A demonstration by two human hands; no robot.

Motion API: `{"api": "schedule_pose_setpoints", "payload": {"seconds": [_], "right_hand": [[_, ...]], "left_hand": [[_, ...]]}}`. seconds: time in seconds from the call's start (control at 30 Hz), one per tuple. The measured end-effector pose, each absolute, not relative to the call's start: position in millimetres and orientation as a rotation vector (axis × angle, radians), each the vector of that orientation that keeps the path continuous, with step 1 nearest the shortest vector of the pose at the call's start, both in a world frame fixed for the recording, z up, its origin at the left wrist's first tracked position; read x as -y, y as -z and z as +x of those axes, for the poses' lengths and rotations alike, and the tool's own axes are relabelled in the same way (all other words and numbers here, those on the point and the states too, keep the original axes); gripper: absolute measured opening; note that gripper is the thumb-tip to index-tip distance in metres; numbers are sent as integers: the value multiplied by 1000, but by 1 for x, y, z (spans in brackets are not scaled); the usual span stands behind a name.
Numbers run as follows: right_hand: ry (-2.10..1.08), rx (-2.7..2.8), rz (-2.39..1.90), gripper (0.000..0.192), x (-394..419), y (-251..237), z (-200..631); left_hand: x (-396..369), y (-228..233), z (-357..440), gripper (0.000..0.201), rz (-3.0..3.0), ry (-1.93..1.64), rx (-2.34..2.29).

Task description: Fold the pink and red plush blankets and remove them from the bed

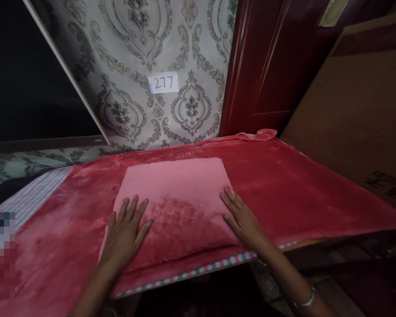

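Observation:
A pink plush cushion or folded cloth (181, 185), roughly square, lies flat on a red plush blanket (277, 185). Its front half looks darker and redder than its back half. My left hand (125, 233) rests on its left side, fingers spread and pointing away from me. On the right edge lies my right hand (242, 218), its fingers stretched out toward the upper left. Neither hand grips anything. Whether the pink piece is a cushion or layers of cloth I cannot tell.
A checked cloth (39, 193) shows under the blanket at the left. A dark screen (36, 79) stands at the back left. Behind are a patterned wall (135, 39) with a paper (163, 82) reading 277, and a dark red door (267, 57). A cardboard box (359, 114) stands right.

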State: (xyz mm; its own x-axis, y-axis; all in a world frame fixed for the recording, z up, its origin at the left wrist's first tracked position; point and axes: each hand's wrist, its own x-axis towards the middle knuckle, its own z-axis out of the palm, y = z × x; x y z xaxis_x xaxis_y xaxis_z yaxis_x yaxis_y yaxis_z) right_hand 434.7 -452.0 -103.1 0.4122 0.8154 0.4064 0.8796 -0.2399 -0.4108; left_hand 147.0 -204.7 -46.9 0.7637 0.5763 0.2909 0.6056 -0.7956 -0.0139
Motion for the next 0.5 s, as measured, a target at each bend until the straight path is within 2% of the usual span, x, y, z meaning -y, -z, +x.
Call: {"api": "schedule_pose_setpoints", "payload": {"seconds": [0.3,0.4,0.5], "right_hand": [[134,1433,-2048,59,458,113,443],[210,1428,-2039,55,463,99,446],[306,1491,-1980,50,459,67,435]], "left_hand": [[203,42,135,59,-2894,337,1074],[204,34,123,60,-2863,326,1146],[214,27,114,58,-2841,521,1016]]}}
